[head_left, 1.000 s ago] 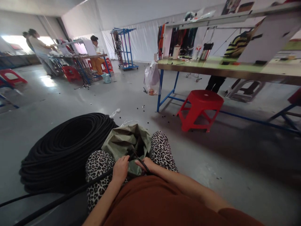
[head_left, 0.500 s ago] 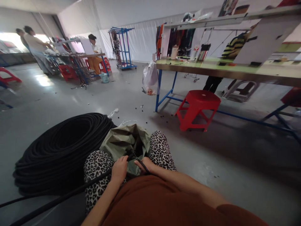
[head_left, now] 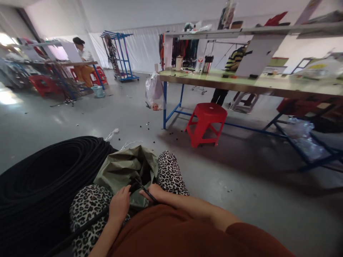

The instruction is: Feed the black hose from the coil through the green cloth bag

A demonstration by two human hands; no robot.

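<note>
My left hand (head_left: pixel 119 204) is closed round a thick black cord (head_left: pixel 89 223), which runs over my left thigh from the lower left. The cord's end lies at the mouth of an olive-green bag (head_left: pixel 112 167) between my knees. In my right hand (head_left: pixel 157 192) are black-handled scissors (head_left: pixel 150 195), their tips pointing up and left beside the cord's end. Whether the blades touch the cord I cannot tell. On the floor to my left rests a big coil of black cord (head_left: pixel 89 148).
Ahead stands a long table (head_left: pixel 193 80) on blue legs, with a red stool (head_left: pixel 207 121) before it. A plastic bag (head_left: pixel 154 89) hangs at its left corner. Small black bits dot the floor. Farther back are a blue rack (head_left: pixel 123 57) and a seated person (head_left: pixel 84 59).
My view has swung to the right, so the room and coil sit farther left. Both hands keep their hold on the cord and scissors.
</note>
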